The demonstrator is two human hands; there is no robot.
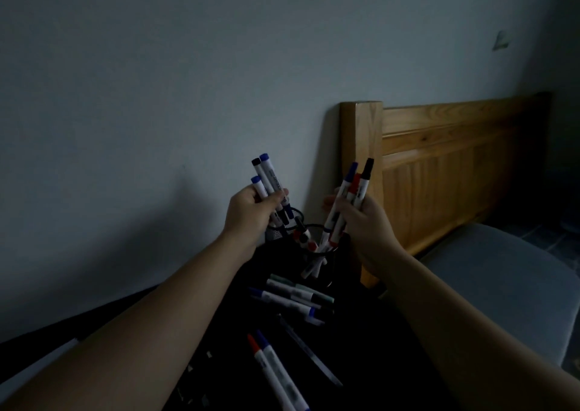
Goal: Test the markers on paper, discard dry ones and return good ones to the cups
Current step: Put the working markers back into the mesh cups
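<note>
Markers fill both hands: the left hand (251,211) grips three (266,184), the right hand (361,219) three more (351,197), probably lifted for testing from the mesh cups (314,247) just below. More markers (292,297) lie on the dark desk (361,363) nearer the person.

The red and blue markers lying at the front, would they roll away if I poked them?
Probably. The red and blue markers look round and smooth, lying loose on the dark table, so they would likely roll sideways. They look stiff and light.
</note>
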